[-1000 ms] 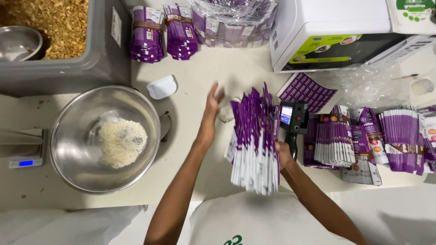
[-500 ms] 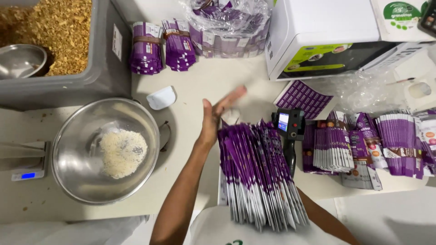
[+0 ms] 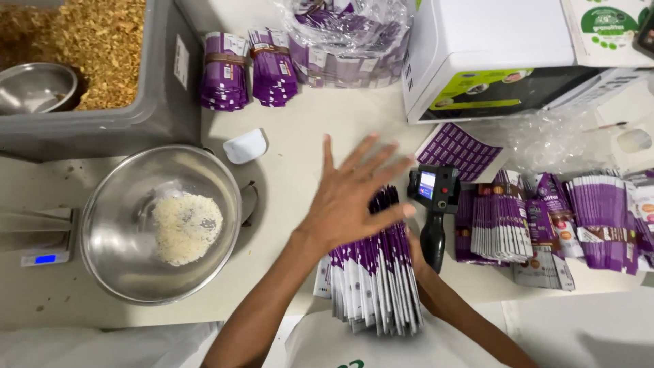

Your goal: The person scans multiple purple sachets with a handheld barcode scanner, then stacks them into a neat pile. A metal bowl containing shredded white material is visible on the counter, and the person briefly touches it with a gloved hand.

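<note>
A thick stack of flat purple and white pouches (image 3: 375,276) stands on edge in front of me, near the table's front edge. My left hand (image 3: 351,194) lies flat on the stack's left face, fingers spread apart. My right hand (image 3: 413,253) is almost wholly hidden behind the stack and grips it from the right side. A black handheld printer with a small lit screen (image 3: 433,208) stands just right of the stack.
A steel bowl with white grains (image 3: 160,225) sits on a scale at left. A grey bin of brown flakes (image 3: 95,61) holds a small steel bowl. Banded purple pouch bundles (image 3: 248,68) lie at the back, more pouches (image 3: 545,221) at right, a white box (image 3: 497,54) behind.
The fanned stack has been squared up into a tighter block. My left hand went from raised above the table to flat against the stack's left face.
</note>
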